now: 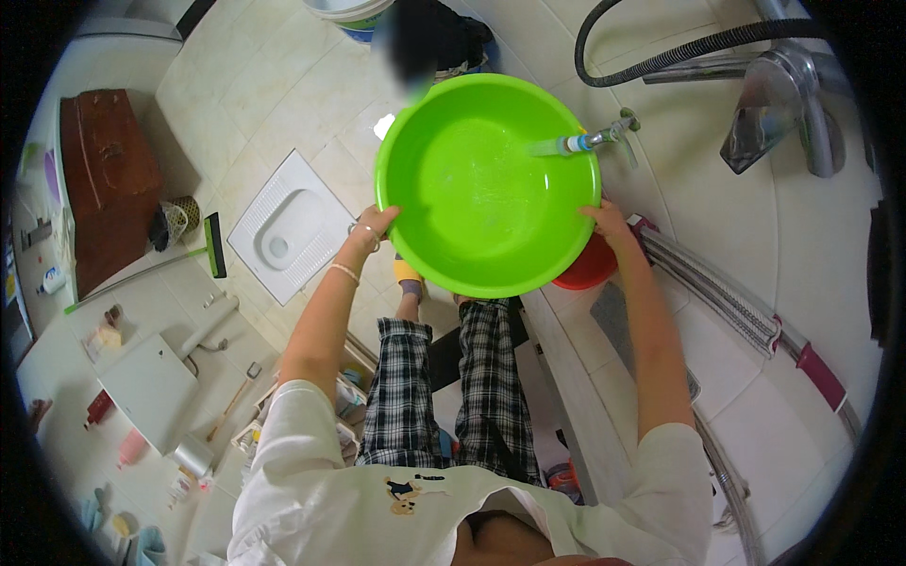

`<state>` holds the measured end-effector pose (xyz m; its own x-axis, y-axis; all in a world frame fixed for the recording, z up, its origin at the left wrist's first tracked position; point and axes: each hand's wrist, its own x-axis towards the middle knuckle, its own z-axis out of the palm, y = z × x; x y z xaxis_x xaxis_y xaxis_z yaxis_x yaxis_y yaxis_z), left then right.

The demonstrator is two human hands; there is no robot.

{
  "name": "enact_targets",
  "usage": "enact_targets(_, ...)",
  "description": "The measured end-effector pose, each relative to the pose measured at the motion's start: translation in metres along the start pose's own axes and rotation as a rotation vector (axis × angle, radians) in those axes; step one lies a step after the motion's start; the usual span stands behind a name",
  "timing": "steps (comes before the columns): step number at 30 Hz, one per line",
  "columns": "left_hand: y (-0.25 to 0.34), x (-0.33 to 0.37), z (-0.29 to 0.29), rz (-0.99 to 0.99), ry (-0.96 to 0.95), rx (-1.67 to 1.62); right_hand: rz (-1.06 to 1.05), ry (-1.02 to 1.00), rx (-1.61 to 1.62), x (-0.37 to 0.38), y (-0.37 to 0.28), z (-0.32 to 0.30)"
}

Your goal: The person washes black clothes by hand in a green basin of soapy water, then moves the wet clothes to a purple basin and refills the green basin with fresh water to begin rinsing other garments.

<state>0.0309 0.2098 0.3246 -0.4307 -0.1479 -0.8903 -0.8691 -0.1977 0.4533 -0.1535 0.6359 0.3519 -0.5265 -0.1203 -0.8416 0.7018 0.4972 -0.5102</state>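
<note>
A large round bright green basin (462, 179) is held out in front of me by its rim. My left hand (379, 223) is closed on the near left of the rim, with bracelets on that wrist. On the right side of the rim, my right hand (607, 219) grips it too. A metal wall tap (601, 140) with a bluish clear spout reaches over the basin's right edge; I cannot tell whether water runs from it. The basin's inside is pale-streaked and looks wet. Most fingers are hidden beneath the rim.
A squat toilet (283, 231) is set in the tiled floor at left. Under the basin's right side sits a red basin (589, 264). A flat mop (717, 288) leans at right, below a black hose (698, 42). Dark cloth (453, 42) and a white bucket (351, 11) stand beyond.
</note>
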Motion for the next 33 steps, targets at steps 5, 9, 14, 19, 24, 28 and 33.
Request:
enact_targets(5, -0.006, 0.015, 0.042, -0.001, -0.018, -0.010, 0.042, 0.112, 0.060, -0.015, 0.008, -0.033)
enact_targets(9, 0.000, -0.015, 0.056, -0.056, -0.035, 0.181, 0.109, 0.155, -0.070, -0.039, 0.057, -0.047)
enact_targets(14, -0.027, -0.034, 0.006, -0.124, -0.100, -0.021, 0.140, -0.032, 0.099, -0.064, 0.031, 0.011)
enact_targets(19, -0.019, -0.018, -0.007, -0.107, -0.036, -0.138, 0.119, -0.075, 0.014, -0.028, 0.000, 0.012)
enact_targets(24, 0.024, -0.010, 0.031, 0.002, -0.001, 0.057, 0.155, -0.002, -0.002, -0.005, 0.020, -0.023)
enact_targets(28, 0.035, -0.005, 0.056, 0.194, -0.026, 0.152, 0.125, 0.028, 0.243, -0.007, 0.081, -0.042)
enact_targets(33, 0.014, 0.005, 0.021, 0.374, 0.004, 0.225, 0.060, -0.031, 0.500, -0.016, 0.091, 0.020)
